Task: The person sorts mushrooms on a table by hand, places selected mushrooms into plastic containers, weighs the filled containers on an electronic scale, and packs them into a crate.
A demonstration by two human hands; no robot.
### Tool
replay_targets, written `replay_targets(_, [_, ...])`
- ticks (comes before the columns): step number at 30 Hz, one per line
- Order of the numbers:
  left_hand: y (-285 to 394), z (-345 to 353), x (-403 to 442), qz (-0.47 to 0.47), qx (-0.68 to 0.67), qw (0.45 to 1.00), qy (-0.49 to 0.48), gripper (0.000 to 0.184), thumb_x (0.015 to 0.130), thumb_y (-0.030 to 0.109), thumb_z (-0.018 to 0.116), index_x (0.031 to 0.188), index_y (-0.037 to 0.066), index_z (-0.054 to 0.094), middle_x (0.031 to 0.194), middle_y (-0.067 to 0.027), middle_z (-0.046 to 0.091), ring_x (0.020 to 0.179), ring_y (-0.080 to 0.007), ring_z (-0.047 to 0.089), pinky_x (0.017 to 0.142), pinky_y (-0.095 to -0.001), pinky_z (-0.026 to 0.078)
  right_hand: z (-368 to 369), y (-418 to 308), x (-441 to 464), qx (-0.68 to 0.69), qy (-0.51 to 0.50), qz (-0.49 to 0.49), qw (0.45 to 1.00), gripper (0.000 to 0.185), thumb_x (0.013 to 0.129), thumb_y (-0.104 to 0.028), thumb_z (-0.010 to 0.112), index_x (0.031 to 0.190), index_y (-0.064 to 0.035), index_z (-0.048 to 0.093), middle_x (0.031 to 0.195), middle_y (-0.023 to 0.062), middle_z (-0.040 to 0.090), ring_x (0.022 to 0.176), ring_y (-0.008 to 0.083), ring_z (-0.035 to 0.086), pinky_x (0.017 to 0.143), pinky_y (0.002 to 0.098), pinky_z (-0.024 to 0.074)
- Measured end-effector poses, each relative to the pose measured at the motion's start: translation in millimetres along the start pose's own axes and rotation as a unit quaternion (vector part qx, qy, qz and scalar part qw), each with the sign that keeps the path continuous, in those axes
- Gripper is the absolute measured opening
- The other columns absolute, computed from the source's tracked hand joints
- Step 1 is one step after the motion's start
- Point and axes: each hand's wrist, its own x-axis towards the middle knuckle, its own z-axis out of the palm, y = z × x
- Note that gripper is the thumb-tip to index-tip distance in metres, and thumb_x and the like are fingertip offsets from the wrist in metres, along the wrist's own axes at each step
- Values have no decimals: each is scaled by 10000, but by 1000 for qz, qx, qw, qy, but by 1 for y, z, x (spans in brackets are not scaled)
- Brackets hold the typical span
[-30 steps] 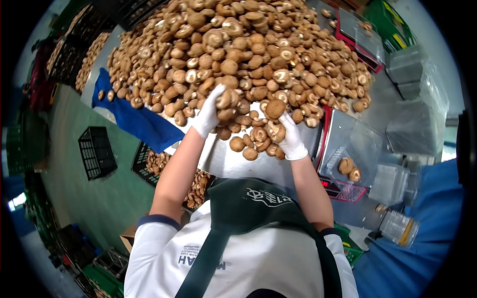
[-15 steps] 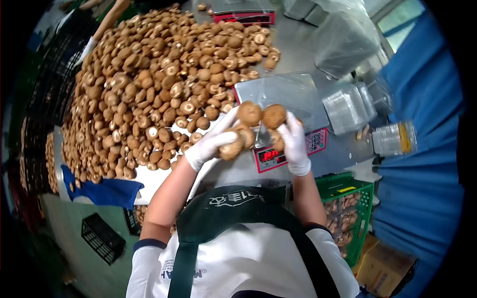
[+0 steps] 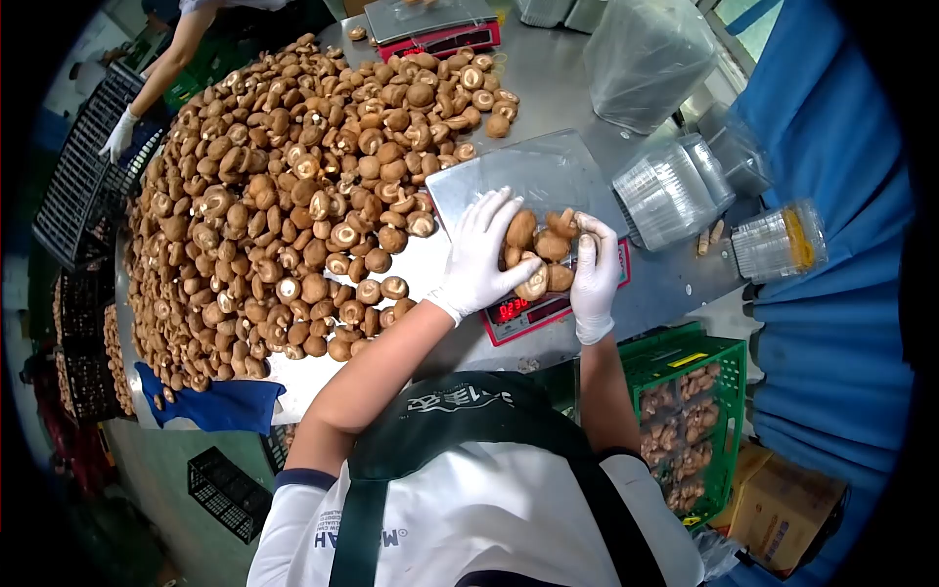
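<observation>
Several brown mushrooms (image 3: 554, 245) sit together on the near red-framed scale (image 3: 528, 157), between my two white-gloved hands. At their left side is my left hand (image 3: 481, 256), fingers stretched out and thumb against a mushroom with a pale underside. My right hand (image 3: 596, 279) is at their right, its fingers curled in and touching the top mushrooms; whether it grips one is hard to tell. The scale's red digits are lit, partly beside my left hand. A large heap of mushrooms (image 3: 245, 225) spreads over the table to the left.
Clear plastic trays (image 3: 670, 191) are stacked right of the scale, near a bagged stack (image 3: 650, 59). Another scale (image 3: 435, 29) stands at the back. A green crate (image 3: 685, 357) holds packed mushrooms at lower right. Another person's gloved hand (image 3: 120, 135) touches a black crate (image 3: 83, 186) at upper left.
The view has swung right from the heap. My hands have carried mushrooms over to the near scale, and my left fingers have spread out. The other person's hand has moved onto the black crate.
</observation>
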Motion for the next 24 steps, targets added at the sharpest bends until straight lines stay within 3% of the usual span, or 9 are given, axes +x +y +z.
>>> replay_targets(2, [-10,4,-2,-29,38,999,21,654,860,397,677,1369,36,486,1442,-208,437,1352,-398,374,1123,-498,284,2,-12,0,-83,-12,-26,996,237,969,-45,503,1182,11,591,1186,168,626,1112,302,598,989,396,450])
replay_targets(5, [-20,4,-8,-62,42,997,31,540,897,315,638,1348,46,510,1421,-203,460,1337,-401,390,1108,-487,299,4,-27,-4,-89,-10,-73,993,257,930,-20,545,1179,13,598,1186,167,626,1115,328,594,986,409,452])
replay_targets(7, [-20,1,-9,-61,22,997,53,495,900,268,623,1333,50,522,1395,-194,481,1326,-397,401,1107,-482,299,2,-44,-9,-138,-79,-122,980,436,801,-77,707,1219,-9,601,1184,152,613,1104,341,566,979,425,440])
replay_targets(10, [-18,-4,-13,-36,-41,996,75,451,898,212,602,1314,53,533,1350,-182,511,1310,-384,415,1110,-475,295,6,-65,-22,-198,-230,-108,947,586,709,-201,802,1240,-46,606,1172,136,590,1092,356,529,989,451,415])
replay_targets(13, [-14,-6,-18,2,-35,999,29,439,881,203,606,1297,77,543,1296,-160,542,1269,-358,452,1111,-506,279,5,-43,-28,-157,-196,-72,965,510,777,-88,733,1263,-28,588,1214,172,592,1132,353,558,989,423,441])
replay_targets(18, [-16,-13,-23,-47,45,998,-7,462,822,146,643,1267,65,551,1309,-174,528,1250,-367,461,1071,-504,323,-16,-41,-11,-85,-46,31,995,382,865,20,582,1246,-3,594,1175,162,619,1056,293,614,946,381,475])
replay_targets(19, [-17,-13,-23,-44,46,998,20,472,812,135,646,1269,65,548,1317,-174,521,1256,-373,453,1079,-503,315,-20,-43,-8,-111,-71,14,991,343,907,6,527,1244,15,589,1212,163,610,1135,282,577,1002,371,437])
replay_targets(22, [-9,-14,-18,-24,53,995,77,489,820,165,651,1286,69,539,1350,-177,498,1293,-405,414,1122,-516,262,-19,-17,-10,-215,-120,-94,965,314,880,10,546,1183,-21,623,1180,151,600,1169,307,521,1040,400,381])
replay_targets(24, [-7,-12,-19,-31,64,997,12,464,878,224,611,1311,78,532,1380,-162,490,1333,-376,391,1134,-551,223,-17,-11,-8,-235,-130,-138,953,309,845,-3,594,1150,-35,631,1156,161,594,1185,323,491,1045,415,360])
